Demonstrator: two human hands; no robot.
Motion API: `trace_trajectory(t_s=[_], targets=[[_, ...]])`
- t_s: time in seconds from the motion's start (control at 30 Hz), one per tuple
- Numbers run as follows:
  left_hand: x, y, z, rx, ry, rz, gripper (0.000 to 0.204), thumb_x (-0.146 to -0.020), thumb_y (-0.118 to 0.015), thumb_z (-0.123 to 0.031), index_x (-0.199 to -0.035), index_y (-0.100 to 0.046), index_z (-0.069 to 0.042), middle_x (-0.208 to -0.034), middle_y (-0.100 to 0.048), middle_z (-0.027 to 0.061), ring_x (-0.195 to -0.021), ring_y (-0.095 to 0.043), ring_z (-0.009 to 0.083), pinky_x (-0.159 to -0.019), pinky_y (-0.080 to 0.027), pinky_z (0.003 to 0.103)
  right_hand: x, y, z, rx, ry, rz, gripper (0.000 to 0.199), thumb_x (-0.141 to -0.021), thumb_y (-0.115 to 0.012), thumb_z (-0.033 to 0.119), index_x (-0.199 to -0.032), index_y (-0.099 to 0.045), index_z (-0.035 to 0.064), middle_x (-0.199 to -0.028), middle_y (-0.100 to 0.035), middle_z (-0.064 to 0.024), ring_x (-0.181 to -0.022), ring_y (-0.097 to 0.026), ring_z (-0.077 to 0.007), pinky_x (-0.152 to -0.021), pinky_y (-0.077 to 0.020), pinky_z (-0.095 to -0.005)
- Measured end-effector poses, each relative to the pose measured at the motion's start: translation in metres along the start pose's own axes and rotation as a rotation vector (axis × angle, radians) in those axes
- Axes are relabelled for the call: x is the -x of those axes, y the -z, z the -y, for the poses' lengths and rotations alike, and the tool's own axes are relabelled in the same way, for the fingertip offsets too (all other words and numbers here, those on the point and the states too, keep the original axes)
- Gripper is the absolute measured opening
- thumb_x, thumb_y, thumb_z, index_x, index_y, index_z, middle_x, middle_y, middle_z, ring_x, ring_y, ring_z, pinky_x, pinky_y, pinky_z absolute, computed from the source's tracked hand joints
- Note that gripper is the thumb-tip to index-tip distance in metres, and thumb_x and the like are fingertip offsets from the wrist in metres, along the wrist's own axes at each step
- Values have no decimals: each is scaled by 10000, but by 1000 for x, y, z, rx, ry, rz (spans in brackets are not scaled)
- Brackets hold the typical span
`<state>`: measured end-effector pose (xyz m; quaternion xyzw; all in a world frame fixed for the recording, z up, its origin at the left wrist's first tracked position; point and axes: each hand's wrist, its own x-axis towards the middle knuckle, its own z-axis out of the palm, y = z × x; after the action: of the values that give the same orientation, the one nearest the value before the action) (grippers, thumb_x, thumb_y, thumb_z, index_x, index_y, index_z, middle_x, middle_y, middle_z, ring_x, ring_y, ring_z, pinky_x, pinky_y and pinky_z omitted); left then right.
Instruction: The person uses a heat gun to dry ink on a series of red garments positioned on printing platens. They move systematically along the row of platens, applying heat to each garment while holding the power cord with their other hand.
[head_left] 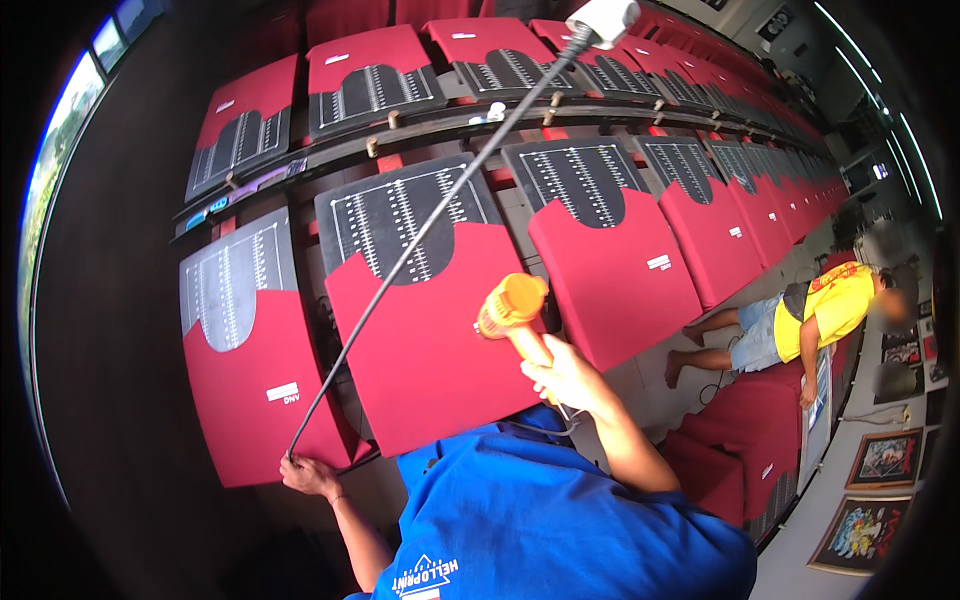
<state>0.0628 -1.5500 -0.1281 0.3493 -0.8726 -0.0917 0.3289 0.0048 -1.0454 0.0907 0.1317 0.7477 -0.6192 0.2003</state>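
In my right hand (570, 378) I grip the handle of a yellow-orange hair dryer (512, 305). Its head is over the red shirt (420, 350) directly ahead, which is spread on a dark board (350, 225) with white ruler marks. My left hand (312, 477) is closed around a dark cable (400, 262), low at the left beside another red shirt (240, 400). That cable stretches diagonally up to a white block-shaped end (605, 18), partly cut off by the top of the picture. A cord hangs below the dryer.
Two long rows of marked boards with red shirts run away to the right, split by a dark rail (340, 150). To the right, a person in a yellow shirt (830, 310) leans over red-covered boards. Framed pictures (885, 458) hang at the lower right.
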Motion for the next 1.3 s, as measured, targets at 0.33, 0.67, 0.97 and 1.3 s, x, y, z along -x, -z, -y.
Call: trace_trajectory(t_s=[0.33, 0.67, 0.97, 1.3], targets=[[52, 16, -51, -106, -84, 57, 280, -977, -543, -288, -1115, -678, -87, -995, -598, 165, -870, -574, 354, -769, -439, 461, 16, 122, -5, -86, 20, -133, 306, -910, -670, 202, -1051, -474, 13, -776, -569, -49, -610, -582, -101, -485, -495, -253], [103, 19, -157, 112, -135, 253, 291, -964, -569, -174, -1243, -631, -121, -1026, -509, 146, -928, -562, 313, -792, -450, 423, 46, 325, -61, -58, 87, -539, 201, -934, -623, 143, -1052, -511, 26, -691, -534, -25, -521, -531, -77, -415, -443, -228], [132, -1, -189, -231, -92, 110, 436, -958, -572, -280, -1349, -544, -89, -1366, -502, 223, -1203, -514, 400, -987, -416, 493, 28, 380, -59, -79, -33, -377, 223, -933, -637, 158, -1068, -517, 27, -702, -541, -33, -533, -540, -84, -419, -440, -233], [54, 201, -486, 1034, -460, 101, 329, -1021, -511, -280, -908, -601, 15, -844, -610, 73, -809, -593, 166, -735, -490, 322, 21, 384, -55, -114, -1, -365, 232, -934, -651, 185, -1050, -519, 34, -683, -555, -35, -522, -539, -78, -419, -433, -226]])
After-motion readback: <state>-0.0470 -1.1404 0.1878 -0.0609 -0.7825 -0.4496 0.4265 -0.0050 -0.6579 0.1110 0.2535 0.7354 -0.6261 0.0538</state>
